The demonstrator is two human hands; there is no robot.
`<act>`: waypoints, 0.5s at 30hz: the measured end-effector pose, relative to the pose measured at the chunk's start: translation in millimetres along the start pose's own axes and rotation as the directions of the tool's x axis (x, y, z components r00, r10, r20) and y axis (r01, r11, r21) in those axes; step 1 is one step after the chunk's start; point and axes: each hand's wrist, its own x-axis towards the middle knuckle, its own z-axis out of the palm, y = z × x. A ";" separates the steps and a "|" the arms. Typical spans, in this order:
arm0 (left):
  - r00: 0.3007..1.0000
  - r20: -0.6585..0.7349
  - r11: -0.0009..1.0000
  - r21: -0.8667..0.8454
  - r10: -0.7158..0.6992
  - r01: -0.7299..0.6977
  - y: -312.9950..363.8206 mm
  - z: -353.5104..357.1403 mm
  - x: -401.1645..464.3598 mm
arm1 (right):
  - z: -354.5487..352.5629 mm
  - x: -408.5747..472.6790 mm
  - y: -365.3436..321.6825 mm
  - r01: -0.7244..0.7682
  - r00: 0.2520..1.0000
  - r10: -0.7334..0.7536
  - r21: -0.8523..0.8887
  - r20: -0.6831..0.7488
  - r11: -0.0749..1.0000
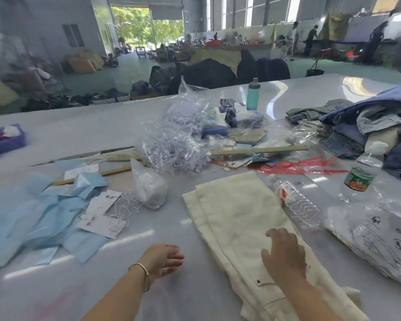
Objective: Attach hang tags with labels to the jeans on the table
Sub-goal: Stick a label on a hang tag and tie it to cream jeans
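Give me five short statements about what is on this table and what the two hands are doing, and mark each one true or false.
1. The right hand rests on the cream jeans. True.
2. The left hand holds a hang tag. False: it holds nothing and hovers over bare table left of the jeans.
3. A clear plastic bottle lies on its side at the jeans' right edge. True.
4. The teal bottle has tipped over. False: it stands upright at the far side.
5. The white hang tags with strings lie on top of the jeans. False: they lie on the table to the left, beside blue plastic sheets.
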 end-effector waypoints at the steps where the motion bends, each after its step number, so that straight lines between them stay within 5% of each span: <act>1: 1.000 -0.007 1.000 -0.007 -0.006 0.006 -5.1 -25.1 -8.9 | 3.4 -2.5 -21.3 0.079 0.997 -0.080 0.150 -0.005 0.986; 6: 0.982 -0.187 0.995 -0.097 -0.010 -0.008 -33.4 -158.1 -72.6 | 12.1 -34.0 -153.4 0.408 0.899 -0.432 0.485 -0.067 0.774; 10: 0.926 -0.375 0.993 -0.093 0.033 -0.074 -48.6 -266.1 -141.2 | 2.5 -66.2 -269.8 0.498 0.798 -0.600 0.620 -0.055 0.606; 15: 0.749 -0.631 0.966 0.000 0.201 -0.259 -42.3 -395.5 -213.2 | -6.6 -117.8 -417.1 0.531 0.689 -0.722 0.722 -0.063 0.443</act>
